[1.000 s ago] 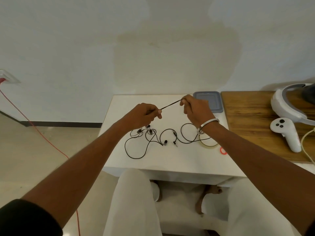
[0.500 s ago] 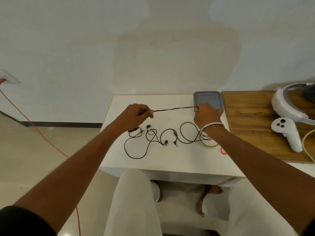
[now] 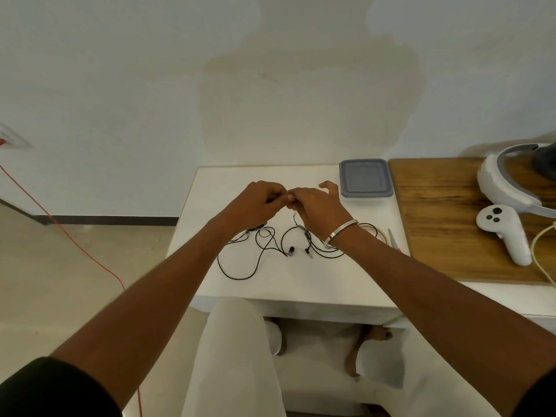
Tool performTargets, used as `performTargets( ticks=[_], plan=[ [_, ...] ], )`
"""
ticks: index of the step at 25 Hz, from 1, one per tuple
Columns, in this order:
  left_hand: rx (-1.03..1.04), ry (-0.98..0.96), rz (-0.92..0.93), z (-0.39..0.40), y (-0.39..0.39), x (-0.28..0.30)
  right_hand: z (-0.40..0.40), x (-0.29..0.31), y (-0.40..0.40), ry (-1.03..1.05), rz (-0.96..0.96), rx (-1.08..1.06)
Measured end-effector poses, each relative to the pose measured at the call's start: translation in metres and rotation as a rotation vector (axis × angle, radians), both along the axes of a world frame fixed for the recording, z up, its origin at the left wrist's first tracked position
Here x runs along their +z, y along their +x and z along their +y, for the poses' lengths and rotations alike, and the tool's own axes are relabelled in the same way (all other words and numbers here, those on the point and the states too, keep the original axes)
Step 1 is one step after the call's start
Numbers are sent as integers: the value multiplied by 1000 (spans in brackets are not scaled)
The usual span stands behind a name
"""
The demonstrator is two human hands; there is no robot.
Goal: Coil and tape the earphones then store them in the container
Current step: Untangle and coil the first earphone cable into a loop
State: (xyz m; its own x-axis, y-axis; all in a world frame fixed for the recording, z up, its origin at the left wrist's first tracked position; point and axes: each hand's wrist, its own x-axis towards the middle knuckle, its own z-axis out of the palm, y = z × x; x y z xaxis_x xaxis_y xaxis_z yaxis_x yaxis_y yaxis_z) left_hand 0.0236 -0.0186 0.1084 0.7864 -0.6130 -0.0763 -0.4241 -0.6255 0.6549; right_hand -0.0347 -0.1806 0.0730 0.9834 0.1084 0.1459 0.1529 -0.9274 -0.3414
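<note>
Black earphones (image 3: 237, 267) lie in loose loops on the white table (image 3: 301, 281). My left hand (image 3: 255, 203) and my right hand (image 3: 316, 206) meet above the table's middle, both pinching a stretch of the earphone cable between their fingertips. From the right hand the cable drops to the loops below. A grey-lidded container (image 3: 365, 179) stands at the table's back right corner, just right of my right hand. A roll of clear tape (image 3: 377, 233) lies beside my right wrist, partly hidden by it.
Scissors (image 3: 392, 239) lie near the table's right edge. A wooden tabletop (image 3: 445, 236) to the right carries a white headset (image 3: 511, 182) and a controller (image 3: 505, 230). A red cable (image 3: 60, 224) runs across the floor at left. My knees sit below the table's front edge.
My hands were apart with the cable stretched taut between them; the right hand has come back left and the two hands now meet, the cable folded between them.
</note>
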Motion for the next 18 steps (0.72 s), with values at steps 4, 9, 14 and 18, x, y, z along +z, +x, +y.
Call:
performTargets(
  ticks=[4,9,14,18],
  plan=[
    [19,21,54,6,0,-1,-4,3,1,-60,24,-23],
    [40,31,123,16,-2,-5,-14,-1,0,27,-39,-149],
    [21,-14,218,18,-3,-3,-17,-1,0,111,-19,-214],
    [53,-80,417,18,-6,2,-16,-4,-2,170,-25,-216]
  ],
)
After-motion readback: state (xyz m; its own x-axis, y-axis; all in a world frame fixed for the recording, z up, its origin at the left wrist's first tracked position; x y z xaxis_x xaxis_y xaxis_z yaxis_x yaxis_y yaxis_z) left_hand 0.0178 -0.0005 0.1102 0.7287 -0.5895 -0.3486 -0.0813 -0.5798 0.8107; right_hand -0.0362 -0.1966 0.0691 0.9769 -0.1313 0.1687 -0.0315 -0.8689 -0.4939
